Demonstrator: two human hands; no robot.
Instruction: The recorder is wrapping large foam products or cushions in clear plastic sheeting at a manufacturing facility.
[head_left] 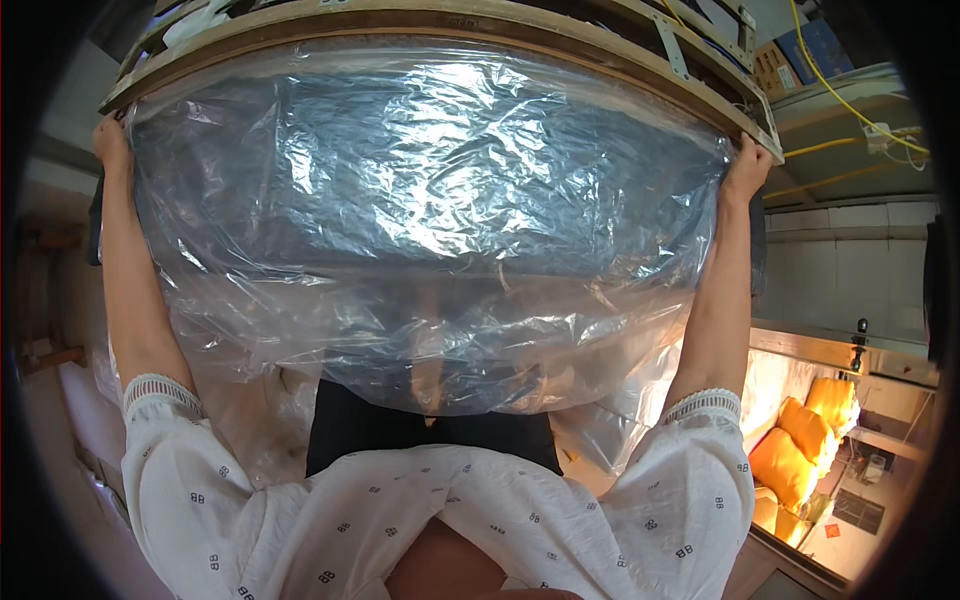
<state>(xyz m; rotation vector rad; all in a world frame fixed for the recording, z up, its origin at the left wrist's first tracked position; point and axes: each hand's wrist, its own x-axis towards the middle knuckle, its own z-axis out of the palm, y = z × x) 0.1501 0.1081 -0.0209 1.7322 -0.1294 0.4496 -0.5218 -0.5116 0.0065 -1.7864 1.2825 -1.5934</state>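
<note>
- We see one clear plastic sheet [450, 160], crinkled, glossy, mid-scene over something dark; long axis left-right, slack edge toward near.
- One wooden frame [560, 38], far side, running left-right.
- Two hands: left hand [113, 145] closed on sheet's far-left corner, right hand [747, 172] fisted on far-right.

Small black letter-like marks [343, 527] dot the white shirt [440, 480]; from here, the wooden beam's [400, 27] dark print [463, 22] seems too faint to read.
</note>
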